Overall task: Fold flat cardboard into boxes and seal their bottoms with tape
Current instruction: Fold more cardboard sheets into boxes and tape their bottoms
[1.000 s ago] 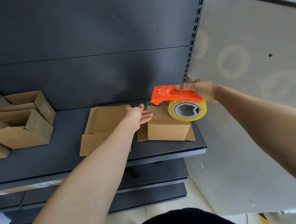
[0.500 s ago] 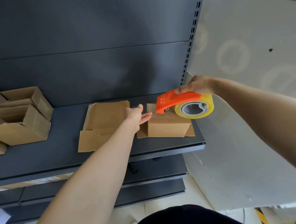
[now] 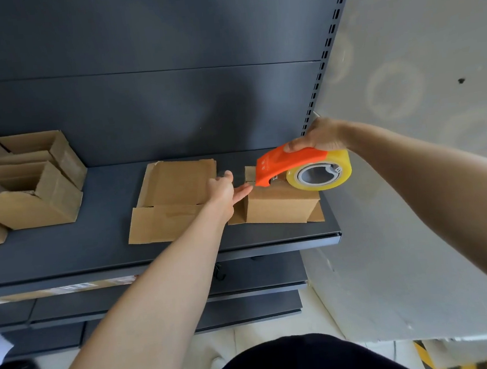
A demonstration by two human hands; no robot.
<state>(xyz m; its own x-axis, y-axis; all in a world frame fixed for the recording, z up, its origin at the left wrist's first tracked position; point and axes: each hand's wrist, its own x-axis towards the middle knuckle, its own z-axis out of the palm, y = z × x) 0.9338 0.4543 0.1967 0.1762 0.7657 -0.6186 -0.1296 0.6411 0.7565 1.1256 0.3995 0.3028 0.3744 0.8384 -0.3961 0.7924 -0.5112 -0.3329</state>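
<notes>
Touching one box (image 3: 280, 207): one tape dispenser (image 3: 289, 165).

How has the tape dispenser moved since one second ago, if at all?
Yes. The tape dispenser moved slightly right along the top of the box, toward its right edge; its nose tilts lower.

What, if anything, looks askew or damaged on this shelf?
Nothing damaged or spilled. The small brown cardboard box under the orange tape dispenser has its lower flaps splayed on the dark grey shelf. The open brown boxes at far left lean in a loose pile; the flat cardboard sheets are slightly fanned.
</notes>
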